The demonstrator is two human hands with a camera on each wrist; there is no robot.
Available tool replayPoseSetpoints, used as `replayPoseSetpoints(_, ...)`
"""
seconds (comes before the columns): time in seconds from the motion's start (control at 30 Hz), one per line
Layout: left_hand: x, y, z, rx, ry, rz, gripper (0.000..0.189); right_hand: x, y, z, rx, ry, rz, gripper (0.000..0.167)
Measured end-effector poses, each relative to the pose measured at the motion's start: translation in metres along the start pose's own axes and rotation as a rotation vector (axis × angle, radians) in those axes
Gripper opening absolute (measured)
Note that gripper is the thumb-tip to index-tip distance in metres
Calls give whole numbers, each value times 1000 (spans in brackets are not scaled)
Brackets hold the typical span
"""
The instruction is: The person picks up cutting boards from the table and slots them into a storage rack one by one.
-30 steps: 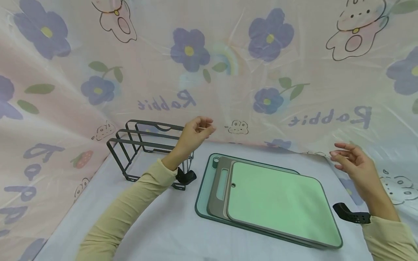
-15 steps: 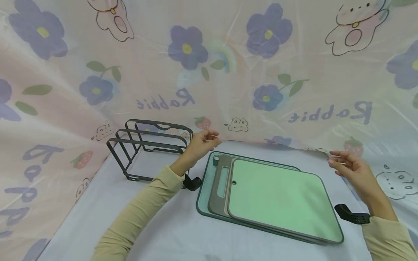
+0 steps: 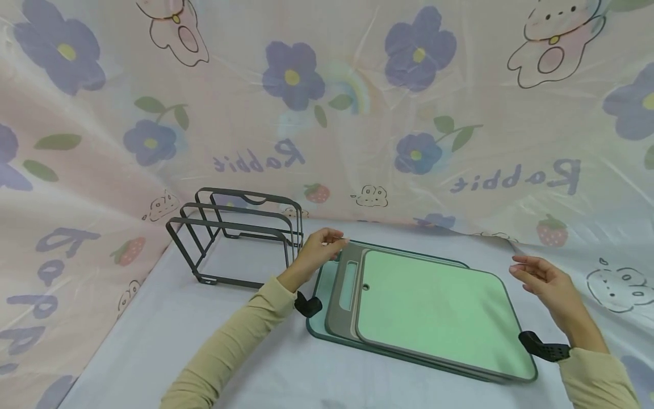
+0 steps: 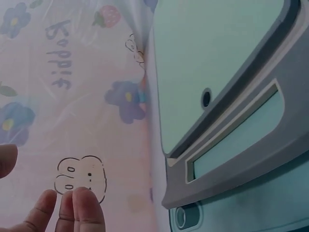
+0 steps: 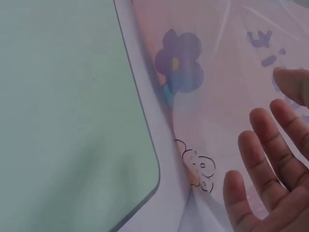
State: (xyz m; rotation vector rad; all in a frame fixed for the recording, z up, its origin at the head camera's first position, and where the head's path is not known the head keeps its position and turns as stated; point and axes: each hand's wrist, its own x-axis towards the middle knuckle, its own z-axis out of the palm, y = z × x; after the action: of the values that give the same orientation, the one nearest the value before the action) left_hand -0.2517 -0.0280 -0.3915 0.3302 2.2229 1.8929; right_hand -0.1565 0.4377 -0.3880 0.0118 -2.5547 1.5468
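Several cutting boards lie stacked on the white cloth. On top is a light green board (image 3: pixel 439 315) with a small hole; beneath it shows a grey board (image 3: pixel 338 309) with a long handle slot, and lowest a teal-rimmed board (image 3: pixel 318 324). My left hand (image 3: pixel 318 253) is over the stack's left back corner, fingers loosely bent and holding nothing. Its fingertips (image 4: pixel 87 203) show beside the boards in the left wrist view. To the right of the stack my right hand (image 3: pixel 549 287) hovers with relaxed fingers (image 5: pixel 263 125), nothing in them, its shadow falling on the green board.
A black metal rack (image 3: pixel 232 230) with upright loops stands left of the boards, partly behind my left arm. A patterned curtain (image 3: pixel 347 113) hangs along the back and sides. White cloth (image 3: pixel 265 363) covers the table in front.
My left hand has moved right and down, from in front of the rack to the stack's left back corner. My right hand has come lower and slightly inward. Rack and boards stay put.
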Motion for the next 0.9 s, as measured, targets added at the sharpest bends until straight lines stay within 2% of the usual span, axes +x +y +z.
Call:
replayPoseSetpoints(0.27,2,-15,7,16,-14,-54,39,-5,16,2,-56,-43,47,25)
replayPoseSetpoints(0.4,2,-20,12,-19,-10,-69,39,-9,22,3,-121,-43,86,23)
replayPoseSetpoints(0.5,2,-24,17,-43,-12,-65,37,-11,27,4,-152,-35,123,27)
replayPoseSetpoints(0.7,2,-32,25,-54,-28,-78,36,-16,39,4,-114,-38,171,18)
replayPoseSetpoints(0.9,2,-38,33,-3,-39,-88,38,-21,47,7,-107,-36,228,21)
